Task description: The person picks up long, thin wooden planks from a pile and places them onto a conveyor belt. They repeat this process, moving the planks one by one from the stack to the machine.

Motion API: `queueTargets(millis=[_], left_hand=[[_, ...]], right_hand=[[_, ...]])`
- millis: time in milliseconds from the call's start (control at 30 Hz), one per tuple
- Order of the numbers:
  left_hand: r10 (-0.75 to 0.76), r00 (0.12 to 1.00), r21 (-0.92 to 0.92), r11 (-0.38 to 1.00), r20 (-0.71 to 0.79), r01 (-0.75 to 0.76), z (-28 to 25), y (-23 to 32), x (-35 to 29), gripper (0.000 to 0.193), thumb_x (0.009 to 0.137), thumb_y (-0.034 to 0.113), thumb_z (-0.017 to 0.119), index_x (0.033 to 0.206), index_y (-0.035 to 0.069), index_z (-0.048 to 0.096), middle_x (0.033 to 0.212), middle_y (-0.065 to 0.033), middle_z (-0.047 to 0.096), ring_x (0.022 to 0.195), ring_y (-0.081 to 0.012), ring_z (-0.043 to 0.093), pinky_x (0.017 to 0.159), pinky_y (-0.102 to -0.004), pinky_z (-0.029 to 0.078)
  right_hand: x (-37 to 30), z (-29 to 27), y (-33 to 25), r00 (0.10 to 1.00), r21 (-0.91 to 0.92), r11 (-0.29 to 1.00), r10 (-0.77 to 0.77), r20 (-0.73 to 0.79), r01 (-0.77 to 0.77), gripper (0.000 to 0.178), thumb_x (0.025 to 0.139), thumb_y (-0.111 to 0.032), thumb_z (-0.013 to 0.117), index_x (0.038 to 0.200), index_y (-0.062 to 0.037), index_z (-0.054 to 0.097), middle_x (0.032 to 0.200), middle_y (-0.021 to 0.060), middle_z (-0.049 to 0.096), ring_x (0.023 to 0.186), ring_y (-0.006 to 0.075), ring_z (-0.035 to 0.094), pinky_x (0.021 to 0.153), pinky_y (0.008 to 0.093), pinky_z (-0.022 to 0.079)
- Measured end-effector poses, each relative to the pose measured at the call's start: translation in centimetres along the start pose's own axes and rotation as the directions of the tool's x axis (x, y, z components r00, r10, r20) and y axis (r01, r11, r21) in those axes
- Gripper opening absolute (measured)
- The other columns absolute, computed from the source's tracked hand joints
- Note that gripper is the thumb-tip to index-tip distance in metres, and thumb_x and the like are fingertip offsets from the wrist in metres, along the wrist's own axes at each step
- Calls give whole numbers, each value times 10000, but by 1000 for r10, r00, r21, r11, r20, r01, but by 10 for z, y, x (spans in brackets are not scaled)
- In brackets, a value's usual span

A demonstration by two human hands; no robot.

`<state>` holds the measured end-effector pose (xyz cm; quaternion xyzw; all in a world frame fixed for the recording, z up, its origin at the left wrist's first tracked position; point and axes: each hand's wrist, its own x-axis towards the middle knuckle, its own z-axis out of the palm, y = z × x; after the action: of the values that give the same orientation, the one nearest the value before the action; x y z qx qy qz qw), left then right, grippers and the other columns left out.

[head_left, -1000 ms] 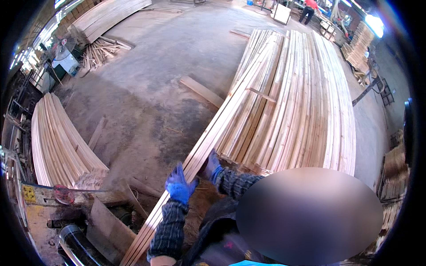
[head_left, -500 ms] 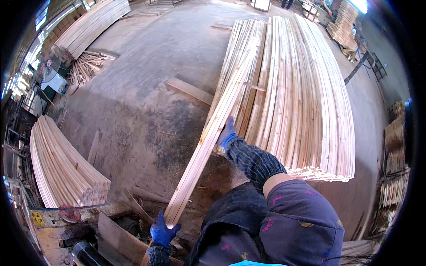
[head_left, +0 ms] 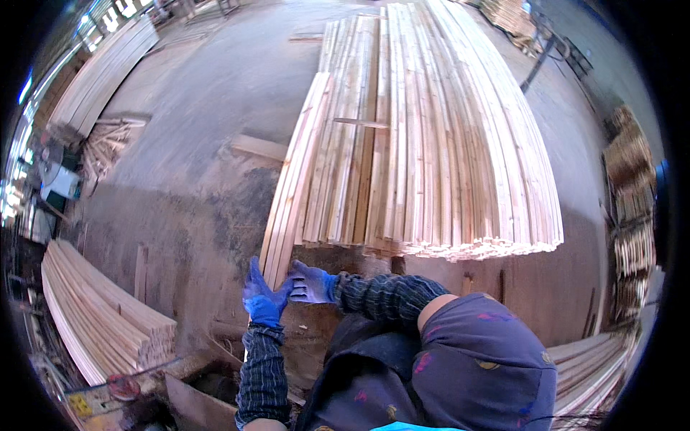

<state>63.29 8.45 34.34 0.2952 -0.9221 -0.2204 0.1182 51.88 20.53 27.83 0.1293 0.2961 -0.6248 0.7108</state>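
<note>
Along the left edge of a big wood stack, a few long wood strips lie close together, side by side. Their near ends poke out past the near end of the stack, toward the person. Their far ends do not reach as far as the stack does. I cannot tell if they rest on top of the stack or just beside it.

The step now looks like putting these strips in place by the stack and making them neat. The left hand, in a blue and purple glove, holds the near ends, with the fingers on the left side and the thumb on the right. The right hand, gloved too, is at the right side of the same ends. It seems to touch the wood, but I cannot tell if it grips or only pushes. The next move seems to call for a gentle push away from the body, so the ends match, with the strips squeezed together so none slips off.

The strips look thin, straight and very long. Their wood is pale, a bit yellow and a bit pink, with some darker spots. A short stick lies across the stack, to their right. On the floor to their left, a flat board has one end close to them.
</note>
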Motion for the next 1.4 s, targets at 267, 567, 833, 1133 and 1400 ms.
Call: queueTargets(millis=[267, 567, 833, 1133, 1400], left_hand=[[168, 986, -15, 986, -22, -168, 24, 11, 51, 1009, 668, 338, 851, 1466, 2, 332, 1317, -272, 532, 1182, -420, 549, 1006, -458, 449], [-173, 985, 269, 949, 5, 166, 38, 87, 125, 919, 780, 435, 758, 1470, 10, 325, 1409, -261, 474, 1293, -404, 468, 1068, -449, 389], [395, 917, -331, 873, 47, -359, 252, 339, 126, 744, 863, 294, 708, 1457, 5, 365, 1454, -229, 433, 1335, -352, 441, 1116, -410, 358], [179, 737, -556, 773, 651, 304, 547, 526, 4, 687, 850, 419, 738, 1276, -60, 493, 1167, -181, 596, 1042, -284, 584, 908, -355, 475], [134, 382, -397, 482, 914, 781, 473, 525, 43, 928, 760, 489, 812, 1381, -66, 403, 1287, -176, 546, 1097, -218, 567, 943, -335, 471]], right_hand=[[-134, -240, -32, 857, 344, 803, -364, -365, 487, 563, 975, -577, 428, 1335, -154, 520, 1329, 101, 550, 1214, 281, 512, 1056, 456, 374], [-340, -427, -59, 308, 177, 418, -271, -912, 891, 555, 887, -635, 530, 1261, -226, 521, 1364, 53, 492, 1193, 249, 482, 1002, 413, 374], [-334, -499, -70, 210, 191, 102, -217, -953, 976, 213, 827, -277, 767, 1001, -294, 643, 984, -95, 623, 968, 130, 560, 668, 308, 510], [-338, -464, -84, 311, 307, 54, -123, -942, 950, 264, 892, -153, 670, 1119, -57, 578, 1101, 89, 595, 1041, 226, 549, 865, 360, 509], [-390, -395, -99, 655, 514, 416, -363, -663, 750, 554, 873, -463, 657, 1290, -115, 548, 1216, 100, 580, 1147, 277, 529, 1025, 456, 419]])
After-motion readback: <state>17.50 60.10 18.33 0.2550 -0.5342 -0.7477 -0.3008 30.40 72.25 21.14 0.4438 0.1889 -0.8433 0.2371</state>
